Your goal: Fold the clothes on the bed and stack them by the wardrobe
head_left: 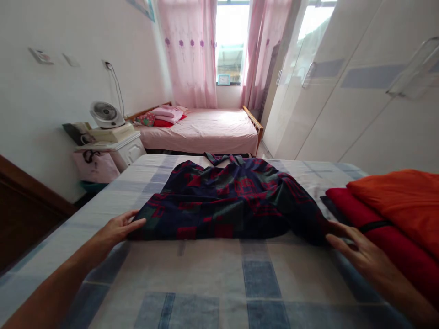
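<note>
On the checked bedsheet [262,278], mid-dial: dark plaid garment [216,196], pinched at eight o'clock by the left hand [118,227], at four by the right hand [358,246]. Just beside the latter, towards three: red cloth [350,203], with orange cloth [398,194] partly over it. Farther off: pink-covered bed [216,135] at twelve, white fan [105,113] at ten.

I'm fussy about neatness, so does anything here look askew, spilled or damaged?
No spill or damage shows. Slightly askew: at the far edge of the patterned garment, a narrow strip bends out of line with the rest.
</note>
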`<state>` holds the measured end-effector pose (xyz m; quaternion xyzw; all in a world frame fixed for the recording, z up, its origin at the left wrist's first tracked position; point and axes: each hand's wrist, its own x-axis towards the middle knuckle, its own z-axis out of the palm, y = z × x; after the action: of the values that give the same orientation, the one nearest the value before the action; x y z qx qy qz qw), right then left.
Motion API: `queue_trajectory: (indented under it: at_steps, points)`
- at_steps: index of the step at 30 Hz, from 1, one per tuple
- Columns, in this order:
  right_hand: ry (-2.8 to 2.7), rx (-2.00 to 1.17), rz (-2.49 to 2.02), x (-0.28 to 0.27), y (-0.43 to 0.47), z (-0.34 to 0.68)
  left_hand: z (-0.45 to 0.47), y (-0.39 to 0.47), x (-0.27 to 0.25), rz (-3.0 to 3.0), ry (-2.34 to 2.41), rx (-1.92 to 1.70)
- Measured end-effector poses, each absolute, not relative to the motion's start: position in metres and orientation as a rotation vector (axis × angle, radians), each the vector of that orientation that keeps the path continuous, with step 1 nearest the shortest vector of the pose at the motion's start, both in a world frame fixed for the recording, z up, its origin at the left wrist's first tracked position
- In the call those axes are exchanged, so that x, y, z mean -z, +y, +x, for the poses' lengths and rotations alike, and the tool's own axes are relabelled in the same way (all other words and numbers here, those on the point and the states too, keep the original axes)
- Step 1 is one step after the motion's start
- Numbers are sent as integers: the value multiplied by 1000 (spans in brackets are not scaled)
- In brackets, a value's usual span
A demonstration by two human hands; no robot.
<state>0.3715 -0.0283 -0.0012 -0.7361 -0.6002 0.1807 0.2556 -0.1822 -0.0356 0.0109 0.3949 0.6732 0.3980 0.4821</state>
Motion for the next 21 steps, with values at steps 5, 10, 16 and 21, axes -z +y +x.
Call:
queue_trajectory:
  at_steps: [5, 10, 16, 21]
  points:
    - [-1545, -546, -1901, 2, -33, 360, -180, -28, 1, 870, 1593, -1142]
    - [-1319, -532, -1725, -29, -20, 386, -187, -27, -29, 949, 1513, -1382]
    - [-1547, -442, -1881, -11, -44, 404, -202, -51, -15, 1205, 1707, -1004]
    - [-1911, -445, -1896, 12, -54, 367, -192, -55, 4, 1279, 1833, -862]
